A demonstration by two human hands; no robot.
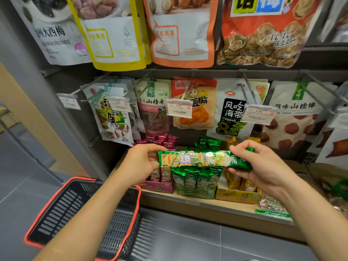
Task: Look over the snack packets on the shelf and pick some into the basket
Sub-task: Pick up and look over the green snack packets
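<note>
Left hand point(143, 161) and right hand point(252, 162) each pinch 1 end of the green packet point(197, 159), held level before the shelf point(207, 202), likely for reading its face; the basket point(47, 210) sits at 7 o'clock, under the left forearm.

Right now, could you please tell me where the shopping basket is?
In the head view the black, red-rimmed basket sits lower left on the grey floor, under the left forearm and just left of the pink display box.
</note>
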